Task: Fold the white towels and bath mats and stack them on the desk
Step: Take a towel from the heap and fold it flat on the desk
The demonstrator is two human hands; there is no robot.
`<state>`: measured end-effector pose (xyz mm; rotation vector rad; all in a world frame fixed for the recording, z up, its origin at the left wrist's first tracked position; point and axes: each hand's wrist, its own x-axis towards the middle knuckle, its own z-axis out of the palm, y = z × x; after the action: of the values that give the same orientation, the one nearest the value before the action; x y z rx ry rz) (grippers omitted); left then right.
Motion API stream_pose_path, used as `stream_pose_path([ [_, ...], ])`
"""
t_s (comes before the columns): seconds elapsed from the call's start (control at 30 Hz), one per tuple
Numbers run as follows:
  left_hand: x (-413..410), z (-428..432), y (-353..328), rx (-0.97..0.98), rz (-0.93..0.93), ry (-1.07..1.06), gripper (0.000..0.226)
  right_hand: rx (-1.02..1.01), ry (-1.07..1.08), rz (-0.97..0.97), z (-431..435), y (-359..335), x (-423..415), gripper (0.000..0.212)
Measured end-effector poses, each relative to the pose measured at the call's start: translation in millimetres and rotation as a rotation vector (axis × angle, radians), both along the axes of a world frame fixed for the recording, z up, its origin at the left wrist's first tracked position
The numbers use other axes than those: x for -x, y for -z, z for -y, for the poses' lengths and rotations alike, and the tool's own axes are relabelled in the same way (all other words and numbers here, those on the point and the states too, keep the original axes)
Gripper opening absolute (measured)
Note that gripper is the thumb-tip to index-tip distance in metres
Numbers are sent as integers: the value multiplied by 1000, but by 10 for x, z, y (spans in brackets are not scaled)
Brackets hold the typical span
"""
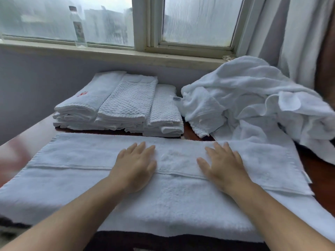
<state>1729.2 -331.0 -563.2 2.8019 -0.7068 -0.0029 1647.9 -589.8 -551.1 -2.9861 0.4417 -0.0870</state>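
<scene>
while left hand (135, 164), right hand (222, 164) press towel (78, 160), flat

Nothing reads clearly: red embroidered characters (82, 93) on a folded white terry towel (94, 100), a small grey tag (176, 98) and the label on a clear plastic bottle (79, 31) are all blurred.

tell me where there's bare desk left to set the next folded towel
Bare desk shows left of the folded stacks, in the narrow gap between them and the unfolded pile, and right of the spread towel. The middle is crowded.
</scene>
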Motion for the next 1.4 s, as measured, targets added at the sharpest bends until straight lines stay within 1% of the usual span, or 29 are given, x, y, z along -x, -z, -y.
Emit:
stream_pose_path([
  [0.17,441,1098,-69,64,37,283,60,0,253,24,587,-32,339,78],
  [0.23,551,1425,-63,88,50,360,60,-36,332,-20,899,-6,495,79],
  [0.27,593,1535,-31,76,59,395,59,-52,333,-35,1033,27,569,79],
  [0.33,634,1649,54,47,91,428,59,-52,294,-4,1221,115,673,82],
  [0.43,576,1696,106,69,108,422,61,-61,265,164,1284,178,664,84],
  [0.5,555,1702,120,67,99,415,63,-93,256,360,1252,171,648,76],
  [0.53,553,1698,120,72,97,412,64,-91,228,465,1236,157,657,70],
  [0.6,567,1676,104,116,102,402,59,-29,102,657,1197,124,736,52],
  [0.67,592,1642,68,224,143,426,44,-22,-64,766,1146,96,909,35],
  [0.73,644,1607,40,341,185,526,27,-90,-172,726,1073,117,1146,30],
  [0.77,686,1588,15,353,185,583,20,-99,-209,703,1029,151,1269,31],
  [0.83,751,1565,-49,292,161,661,13,-48,-290,685,917,212,1489,35],
  [0.87,776,1558,-85,253,150,675,14,-12,-343,666,867,231,1573,36],
  [0.9,803,1546,-114,215,141,672,17,24,-389,622,829,255,1649,36],
  [0.93,832,1518,-135,183,129,665,20,62,-414,554,808,276,1716,42],
  [1.0,932,1406,-143,142,98,686,30,163,-414,408,807,331,1838,67],
  [1.03,1008,1321,-118,123,116,719,40,224,-408,354,817,363,1892,77],
  [1.07,1085,1230,-85,87,153,756,50,279,-401,330,829,387,1929,82],
  [1.13,1213,1102,-11,-38,252,802,62,329,-392,361,854,408,1955,85],
  [1.2,1274,1075,41,-143,327,798,63,318,-413,437,863,391,1946,78],
  [1.23,1288,1084,43,-147,348,789,59,300,-432,476,855,362,1943,70],
  [1.33,1328,1073,-6,-68,325,777,42,295,-461,625,819,264,1945,37],
  [1.37,1350,1058,-32,-53,306,770,38,323,-444,661,823,233,1949,32],
  [1.4,1368,1046,-47,-45,298,763,34,354,-416,679,837,205,1954,32],
])
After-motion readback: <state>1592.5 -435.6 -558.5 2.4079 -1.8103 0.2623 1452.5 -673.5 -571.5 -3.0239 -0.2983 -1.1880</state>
